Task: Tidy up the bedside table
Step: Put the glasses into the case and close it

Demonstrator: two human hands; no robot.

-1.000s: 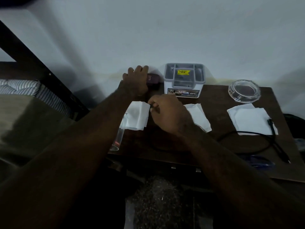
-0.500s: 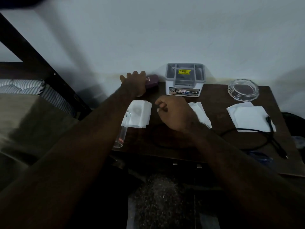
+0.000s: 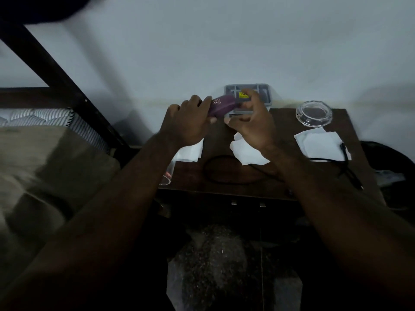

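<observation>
My left hand (image 3: 190,122) grips a purple oval case (image 3: 222,105) and holds it lifted above the back of the dark wooden bedside table (image 3: 276,176). My right hand (image 3: 253,124) is raised right beside the case's right end, fingers spread and curled, partly covering the grey-and-white organiser box (image 3: 265,95) by the wall. Whether its fingertips touch the case is unclear. White tissues lie on the table: one (image 3: 190,151) under my left wrist, one (image 3: 244,153) under my right hand, one (image 3: 318,142) at the right.
A clear glass ashtray (image 3: 314,113) stands at the back right. A black cable (image 3: 224,176) loops over the table's middle and runs to a plug (image 3: 350,171) at the right. A clear tube (image 3: 167,173) lies at the left edge. A bed (image 3: 45,164) is on the left.
My left hand has picked the purple case up from the back of the table. My right hand has risen from the middle tissue toward the case.
</observation>
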